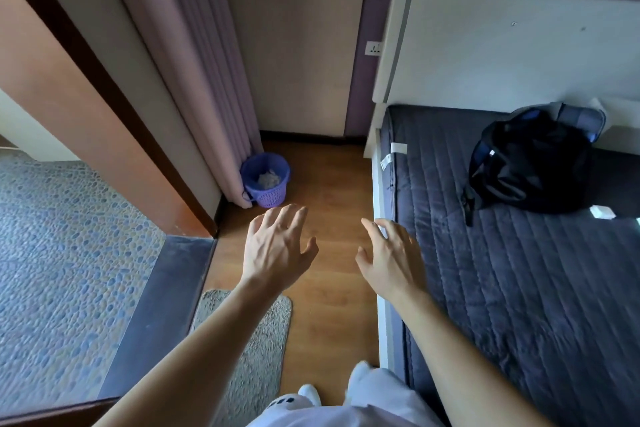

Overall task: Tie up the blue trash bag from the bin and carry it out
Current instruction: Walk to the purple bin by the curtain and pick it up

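A small purple plastic bin stands on the wooden floor in the corner, against the foot of the curtain. A blue trash bag lines it, and pale crumpled waste lies inside. My left hand is stretched forward with fingers spread, just short of the bin and holding nothing. My right hand is held out beside it, also empty with fingers apart, over the floor at the bed's edge.
A bed with a dark quilted cover runs along the right, with a black backpack on it. A grey mat lies on the floor below my arms. A doorway with pebbled flooring opens on the left. The curtain hangs behind the bin.
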Tool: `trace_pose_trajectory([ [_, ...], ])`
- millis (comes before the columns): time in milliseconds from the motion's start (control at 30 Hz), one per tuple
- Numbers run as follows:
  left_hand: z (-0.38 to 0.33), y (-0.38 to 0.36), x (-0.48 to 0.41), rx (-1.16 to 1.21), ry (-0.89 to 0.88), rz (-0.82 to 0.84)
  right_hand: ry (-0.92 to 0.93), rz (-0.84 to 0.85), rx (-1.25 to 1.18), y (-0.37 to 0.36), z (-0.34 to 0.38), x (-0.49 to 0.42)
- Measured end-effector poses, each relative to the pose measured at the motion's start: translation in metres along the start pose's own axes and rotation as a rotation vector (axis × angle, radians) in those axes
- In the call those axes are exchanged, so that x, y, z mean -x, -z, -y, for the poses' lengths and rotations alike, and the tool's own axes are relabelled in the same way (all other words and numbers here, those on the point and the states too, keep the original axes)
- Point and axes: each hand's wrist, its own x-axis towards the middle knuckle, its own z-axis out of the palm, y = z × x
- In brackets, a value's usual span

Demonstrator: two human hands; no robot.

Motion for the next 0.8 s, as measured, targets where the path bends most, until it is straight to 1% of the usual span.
trace_pose_trajectory([
  [200,0.0,-0.03,-0.077,-0.002,0.009,0.01,0.014,-0.019,0.028,-0.014,-0.03,-0.079],
  [433,-0.021,-0.053,-0.201,-0.002,0.029,0.004,0.009,-0.023,-0.029,-0.011,-0.078,-0.201],
  [600,-0.034,-0.065,-0.289,-0.027,0.083,-0.004,0.08,-0.008,-0.01,0.001,-0.112,-0.294],
  [800,-0.032,-0.078,-0.349,-0.042,0.142,0.025,0.13,0.016,-0.008,-0.004,-0.127,-0.369],
])
